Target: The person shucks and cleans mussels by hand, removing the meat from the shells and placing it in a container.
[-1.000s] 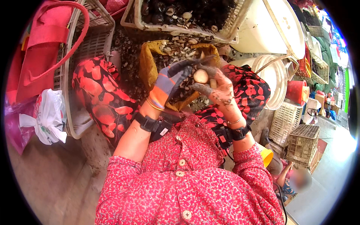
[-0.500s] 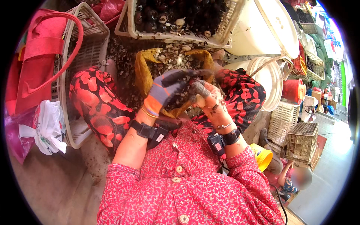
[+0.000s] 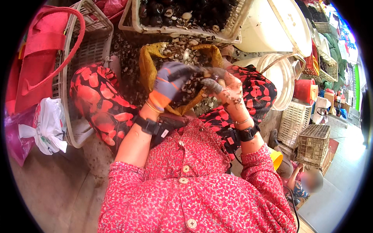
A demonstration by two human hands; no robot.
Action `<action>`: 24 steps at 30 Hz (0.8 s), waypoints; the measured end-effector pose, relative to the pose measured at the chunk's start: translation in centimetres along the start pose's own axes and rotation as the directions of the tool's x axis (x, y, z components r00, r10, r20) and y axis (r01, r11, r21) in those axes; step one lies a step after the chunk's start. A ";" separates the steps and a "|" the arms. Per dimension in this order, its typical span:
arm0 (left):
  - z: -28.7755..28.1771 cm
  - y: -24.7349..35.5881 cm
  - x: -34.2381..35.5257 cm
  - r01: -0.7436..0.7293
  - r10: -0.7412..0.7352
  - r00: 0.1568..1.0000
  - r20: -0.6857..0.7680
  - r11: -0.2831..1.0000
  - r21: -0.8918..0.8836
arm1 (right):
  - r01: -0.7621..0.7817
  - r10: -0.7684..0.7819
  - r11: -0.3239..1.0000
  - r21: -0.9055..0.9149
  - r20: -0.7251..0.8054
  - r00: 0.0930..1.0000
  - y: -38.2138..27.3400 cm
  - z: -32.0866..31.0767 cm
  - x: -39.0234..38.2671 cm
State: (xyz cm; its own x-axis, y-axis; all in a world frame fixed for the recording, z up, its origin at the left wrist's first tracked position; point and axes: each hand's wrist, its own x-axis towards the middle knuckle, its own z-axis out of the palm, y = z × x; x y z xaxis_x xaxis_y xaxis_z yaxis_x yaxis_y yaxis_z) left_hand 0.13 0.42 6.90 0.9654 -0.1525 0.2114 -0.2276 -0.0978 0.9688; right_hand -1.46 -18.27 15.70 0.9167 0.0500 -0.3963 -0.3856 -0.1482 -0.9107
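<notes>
My left hand (image 3: pixel 173 79), in a grey and orange glove, is closed near my right hand, its fingertips smeared by motion; what it grips is unclear. My bare, dirt-streaked right hand (image 3: pixel 227 87), dark coverings on some fingers, is closed round a small pale-brown round piece (image 3: pixel 220 82), partly hidden. Both are over an open yellow sack (image 3: pixel 149 54) of shavings and peelings between my knees. Beyond it stands a plastic crate (image 3: pixel 231 35) holding dark round produce, some cut pale.
White buckets (image 3: pixel 276 27) stand right, with a red bucket (image 3: pixel 305 91), a yellow bucket (image 3: pixel 276 159) and stacked crates (image 3: pixel 312 147). Another person (image 3: pixel 299 182) sits at lower right. Left are an empty-looking crate (image 3: pixel 87 42), red bag (image 3: pixel 39 58) and white plastic bag (image 3: pixel 48 128).
The pale round piece, plainly visible a second ago, became mostly covered by my fingers. Both hands dipped toward me half a second ago and are now slightly farther forward again.
</notes>
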 end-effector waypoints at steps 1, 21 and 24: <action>-0.3 -1.2 0.0 0.097 -0.096 0.993 -0.064 0.995 0.015 | -0.019 0.017 0.997 -0.076 -0.017 1.000 -0.4 0.1 0.1; 1.1 0.0 -1.3 0.278 -0.318 0.943 -0.098 0.914 -0.295 | 0.331 -0.572 0.573 -0.749 -0.076 0.817 4.0 -1.0 3.3; 0.1 0.3 -1.1 0.284 -0.299 0.954 -0.036 0.933 -0.223 | 0.397 -0.551 0.558 -0.728 0.032 0.834 4.3 -1.6 3.1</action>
State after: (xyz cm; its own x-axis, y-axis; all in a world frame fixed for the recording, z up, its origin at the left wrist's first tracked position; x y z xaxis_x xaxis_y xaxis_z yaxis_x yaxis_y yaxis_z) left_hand -1.02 0.50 6.90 0.9933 -0.0806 -0.0832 0.0901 0.0852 0.9923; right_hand -0.11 -20.35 10.70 0.9736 0.1551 0.1677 0.2247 -0.7823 -0.5810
